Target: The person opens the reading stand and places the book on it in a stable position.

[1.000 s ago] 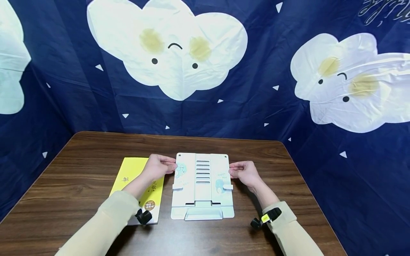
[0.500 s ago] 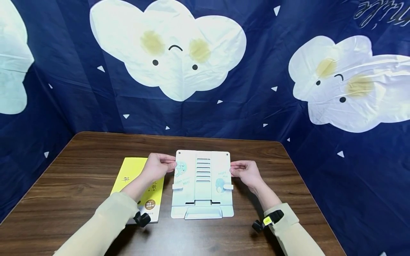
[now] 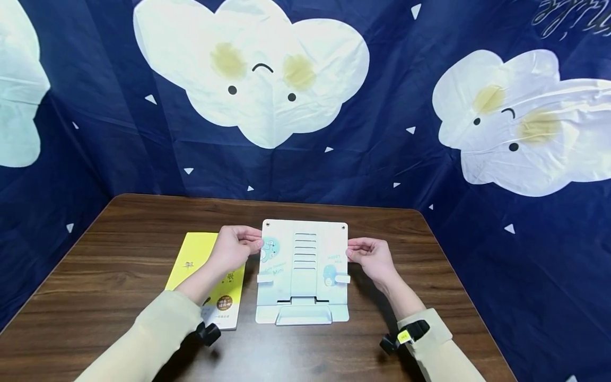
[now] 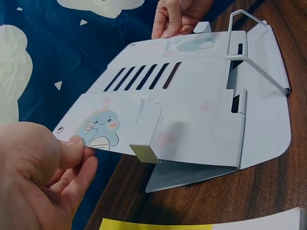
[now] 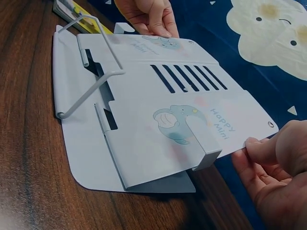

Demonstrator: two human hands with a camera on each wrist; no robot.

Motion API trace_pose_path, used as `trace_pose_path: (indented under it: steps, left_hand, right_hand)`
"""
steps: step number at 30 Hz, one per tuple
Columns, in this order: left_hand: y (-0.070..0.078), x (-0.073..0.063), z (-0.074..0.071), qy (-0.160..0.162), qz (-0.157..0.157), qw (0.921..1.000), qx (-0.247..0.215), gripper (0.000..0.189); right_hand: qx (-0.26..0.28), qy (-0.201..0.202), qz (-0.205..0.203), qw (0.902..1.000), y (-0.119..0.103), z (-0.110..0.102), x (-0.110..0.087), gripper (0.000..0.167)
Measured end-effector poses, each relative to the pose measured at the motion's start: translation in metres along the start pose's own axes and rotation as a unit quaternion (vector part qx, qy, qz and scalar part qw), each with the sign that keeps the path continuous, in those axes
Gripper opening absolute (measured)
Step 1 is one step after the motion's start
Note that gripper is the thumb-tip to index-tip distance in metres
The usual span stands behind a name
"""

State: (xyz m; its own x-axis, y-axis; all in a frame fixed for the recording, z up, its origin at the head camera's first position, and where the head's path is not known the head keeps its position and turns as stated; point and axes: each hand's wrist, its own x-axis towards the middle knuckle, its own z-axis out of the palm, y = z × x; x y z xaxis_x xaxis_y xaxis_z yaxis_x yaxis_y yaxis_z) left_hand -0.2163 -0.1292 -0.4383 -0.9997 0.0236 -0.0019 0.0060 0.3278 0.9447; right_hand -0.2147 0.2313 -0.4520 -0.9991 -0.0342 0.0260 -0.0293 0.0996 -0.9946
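A white folding book stand [image 3: 303, 254] with dinosaur prints, a column of slots and two side clips stands mid-table. Its back panel [image 4: 192, 115] slants up off the base plate [image 5: 91, 158], which lies on the wood. My left hand [image 3: 233, 247] pinches the panel's left edge near the upper corner, thumb [image 4: 72, 149] on the printed face. On the opposite edge, the thumb and fingers of my right hand [image 3: 374, 260] grip in the same way. A wire page holder [image 5: 96, 72] sticks up at the front lip.
A yellow book [image 3: 195, 254] lies left of the stand, partly under my left forearm. The brown wooden table [image 3: 305, 350] ends at the back against a dark blue cloth [image 3: 286, 175] printed with white clouds. Each wrist carries a small black camera.
The stand's back panel has tilted higher, its top edge rising and looking wider in the head view. Both hands have stayed on its edges, the right moving slightly outward.
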Motion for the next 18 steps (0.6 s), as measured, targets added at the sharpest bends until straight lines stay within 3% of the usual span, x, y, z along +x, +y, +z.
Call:
trace_pose_path:
  steps: [18]
  left_hand:
    - [0.011, -0.012, -0.003, -0.003, 0.028, 0.9996, -0.001, 0.013]
  right_hand:
    - [-0.02, 0.023, -0.017, 0.9994, -0.009, -0.001, -0.015, 0.016]
